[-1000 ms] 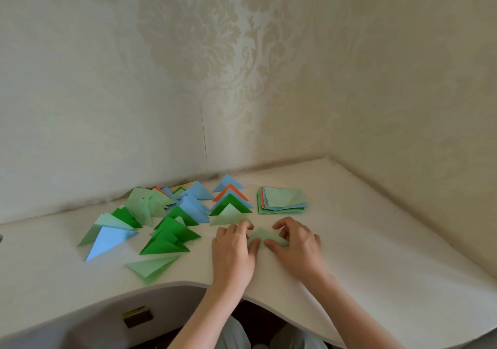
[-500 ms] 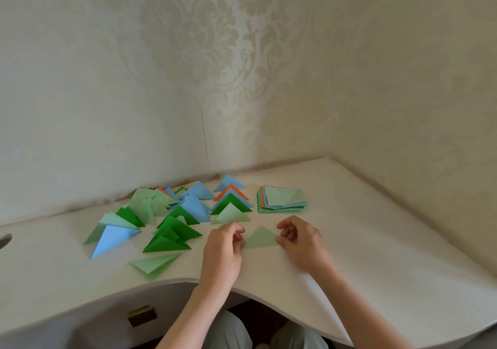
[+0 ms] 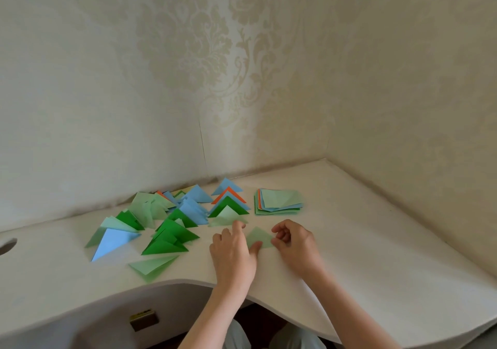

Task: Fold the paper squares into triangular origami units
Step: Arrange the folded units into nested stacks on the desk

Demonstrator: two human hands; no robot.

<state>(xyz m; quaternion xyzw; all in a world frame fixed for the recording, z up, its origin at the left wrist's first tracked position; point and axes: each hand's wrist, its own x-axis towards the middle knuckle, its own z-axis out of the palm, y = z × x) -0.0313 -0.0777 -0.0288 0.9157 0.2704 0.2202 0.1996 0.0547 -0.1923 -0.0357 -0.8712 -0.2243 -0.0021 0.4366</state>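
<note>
— Near the front edge of the white desk (image 3: 376, 254), between the two hands, lies the pale green triangle (image 3: 259, 237), flat on the surface. See it?

— Yes. How are the hands on it?

— The left hand (image 3: 232, 252) has its thumb pressed on the triangle's lower left corner, index finger stretched forward toward the row of finished units (image 3: 228, 206); its other fingers are loosely bent and grasp nothing. The right hand (image 3: 294, 242) has curled fingers, and its thumb tip meets the triangle's right corner (whether it pinches the edge or only touches it, I cannot tell).

— So the fold looks done?

— I judge the crease is being set or the piece is about to join the others. The stack of unfolded squares (image 3: 279, 202) sits just behind, near the wall, with plenty left.

— What might go wrong?

— The paper is light and slick. If one hand lifts before the crease is pressed firm, the layers may spring apart. A careless sweep of the left hand could scatter the pile of folded triangles (image 3: 166, 222) beside it. One pale green unit (image 3: 153, 266) lies right at the desk's curved front edge; a nudge from a forearm could send it off.
</note>
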